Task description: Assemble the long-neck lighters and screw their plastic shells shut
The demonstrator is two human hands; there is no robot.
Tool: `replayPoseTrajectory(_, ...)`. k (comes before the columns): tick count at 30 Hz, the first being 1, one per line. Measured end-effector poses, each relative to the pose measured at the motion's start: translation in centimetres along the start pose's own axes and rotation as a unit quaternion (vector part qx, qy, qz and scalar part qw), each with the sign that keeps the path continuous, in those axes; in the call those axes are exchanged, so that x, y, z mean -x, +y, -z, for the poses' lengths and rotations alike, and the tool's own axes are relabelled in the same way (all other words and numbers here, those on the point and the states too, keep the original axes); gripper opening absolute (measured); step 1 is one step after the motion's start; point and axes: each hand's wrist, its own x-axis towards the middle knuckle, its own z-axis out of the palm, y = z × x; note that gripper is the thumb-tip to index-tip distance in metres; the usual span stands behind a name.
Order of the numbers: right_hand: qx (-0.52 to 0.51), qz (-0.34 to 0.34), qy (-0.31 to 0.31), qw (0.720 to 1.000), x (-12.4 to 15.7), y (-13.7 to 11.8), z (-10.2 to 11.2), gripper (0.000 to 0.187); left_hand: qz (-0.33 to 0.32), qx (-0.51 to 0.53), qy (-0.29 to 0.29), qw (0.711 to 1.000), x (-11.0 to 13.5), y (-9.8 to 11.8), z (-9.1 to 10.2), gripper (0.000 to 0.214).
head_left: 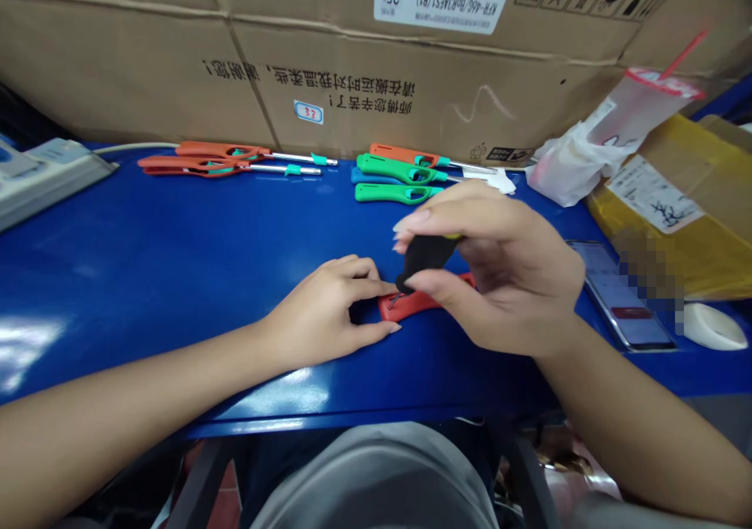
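Note:
A red lighter lies flat on the blue table in front of me. My left hand rests on the tabletop, its thumb and index finger closed around the lighter's left end. Gripped in my right hand is a short screwdriver with a black handle and a bit of yellow. The screwdriver is tilted, its thin shaft pointing down at the lighter's left part; whether the tip sits in a screw is too small to tell. My right hand hides the lighter's right end.
Two orange-red lighters lie at the back left; several green, blue and orange lighters lie at the back middle. A large cardboard box walls the rear. A power strip sits left; a cup, package and phone stand right.

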Motion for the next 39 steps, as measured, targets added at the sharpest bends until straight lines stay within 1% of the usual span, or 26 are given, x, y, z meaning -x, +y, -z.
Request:
replayPoseTrajectory(2, -0.006, 0.03, 0.053, 0.998, 0.33, 0.36, -0.08, 0.03, 0.004, 0.002, -0.001, 1.0, 0.01, -0.08, -0.07, 0.022)
replayPoseTrajectory(3, -0.019, 0.044, 0.061, 0.997, 0.41, 0.45, -0.05, 0.031, 0.006, 0.002, -0.002, 1.0, 0.03, -0.12, -0.12, 0.023)
replayPoseTrajectory(4, -0.039, 0.053, 0.052, 0.996, 0.45, 0.5, 0.03, 0.033, 0.006, 0.002, -0.001, 1.0, 0.05, -0.16, -0.16, 0.023)
replayPoseTrajectory(7, -0.113, 0.029, -0.028, 0.993, 0.34, 0.37, 0.36, 0.045, 0.005, 0.003, -0.002, 1.0, 0.1, -0.23, -0.25, 0.025)
replayPoseTrajectory(8, -0.126, 0.023, -0.034, 0.991, 0.27, 0.29, 0.44, 0.048, 0.005, 0.005, -0.002, 1.0, 0.09, -0.22, -0.25, 0.025)
replayPoseTrajectory(10, -0.106, 0.028, -0.009, 0.994, 0.13, 0.16, 0.49, 0.045, 0.01, 0.01, -0.005, 1.0, 0.03, -0.15, -0.2, 0.023)
replayPoseTrajectory(12, -0.045, 0.049, 0.028, 0.997, 0.08, 0.11, 0.47, 0.042, 0.016, 0.016, -0.009, 1.0, -0.04, -0.04, -0.12, 0.021)
replayPoseTrajectory(13, -0.025, 0.052, 0.031, 0.998, 0.11, 0.11, 0.48, 0.043, 0.019, 0.017, -0.01, 1.0, -0.06, 0.0, -0.08, 0.021)
replayPoseTrajectory(15, -0.034, 0.042, -0.006, 0.999, 0.26, 0.14, 0.53, 0.048, 0.017, 0.012, -0.009, 1.0, -0.08, 0.07, -0.03, 0.022)
replayPoseTrajectory(17, -0.08, 0.021, -0.062, 0.995, 0.44, 0.14, 0.61, 0.053, 0.012, 0.004, -0.007, 1.0, -0.04, 0.1, 0.0, 0.021)
replayPoseTrajectory(18, -0.096, 0.016, -0.077, 0.992, 0.5, 0.11, 0.63, 0.055, 0.01, 0.0, -0.006, 1.0, -0.02, 0.11, 0.0, 0.02)
replayPoseTrajectory(20, -0.08, 0.021, -0.066, 0.994, 0.52, 0.04, 0.62, 0.051, 0.009, -0.004, -0.004, 1.0, 0.02, 0.11, -0.02, 0.018)
replayPoseTrajectory(22, -0.027, 0.042, -0.013, 0.999, 0.47, 0.01, 0.57, 0.047, 0.008, -0.003, 0.0, 1.0, 0.03, 0.09, -0.07, 0.02)
replayPoseTrajectory(23, 0.006, 0.015, -0.025, 1.0, 0.45, 0.03, 0.54, 0.051, 0.006, -0.002, 0.003, 1.0, 0.03, 0.06, -0.1, 0.022)
replayPoseTrajectory(24, -0.002, 0.07, 0.005, 0.998, 0.46, 0.08, 0.52, 0.05, 0.005, -0.002, 0.005, 1.0, 0.02, 0.02, -0.13, 0.022)
replayPoseTrajectory(25, -0.018, 0.075, -0.01, 0.997, 0.49, 0.15, 0.5, 0.05, 0.002, -0.002, 0.006, 1.0, 0.02, -0.02, -0.16, 0.022)
replayPoseTrajectory(28, -0.096, 0.026, -0.063, 0.993, 0.68, 0.36, 0.38, 0.056, -0.006, -0.002, 0.008, 1.0, 0.01, -0.08, -0.2, 0.021)
replayPoseTrajectory(29, -0.109, 0.011, -0.069, 0.992, 0.74, 0.4, 0.3, 0.057, -0.008, -0.001, 0.007, 1.0, 0.0, -0.07, -0.18, 0.022)
replayPoseTrajectory(30, -0.11, 0.003, -0.061, 0.992, 0.77, 0.4, 0.21, 0.055, -0.007, -0.001, 0.005, 1.0, 0.0, -0.04, -0.15, 0.023)
replayPoseTrajectory(33, -0.074, 0.025, 0.022, 0.997, 0.72, 0.26, -0.02, 0.048, 0.0, 0.0, -0.003, 1.0, -0.04, 0.1, -0.02, 0.022)
replayPoseTrajectory(34, -0.059, 0.027, 0.036, 0.997, 0.68, 0.16, -0.03, 0.048, 0.0, 0.0, -0.004, 1.0, -0.05, 0.13, 0.01, 0.021)
replayPoseTrajectory(35, -0.051, 0.028, 0.034, 0.998, 0.65, 0.04, 0.01, 0.048, -0.002, 0.0, -0.002, 1.0, -0.06, 0.14, 0.03, 0.02)
replayPoseTrajectory(36, -0.051, 0.029, 0.017, 0.998, 0.64, -0.08, 0.09, 0.046, -0.004, 0.0, 0.001, 1.0, -0.07, 0.14, 0.02, 0.02)
replayPoseTrajectory(37, -0.057, 0.001, -0.019, 0.998, 0.64, -0.19, 0.18, 0.045, -0.007, -0.001, 0.006, 1.0, -0.07, 0.11, 0.0, 0.02)
replayPoseTrajectory(38, -0.082, 0.006, -0.032, 0.996, 0.66, -0.29, 0.28, 0.044, -0.01, -0.001, 0.009, 1.0, -0.05, 0.08, -0.04, 0.02)
replayPoseTrajectory(39, -0.105, -0.02, -0.052, 0.993, 0.68, -0.36, 0.34, 0.046, -0.01, -0.002, 0.012, 1.0, -0.04, 0.03, -0.08, 0.02)
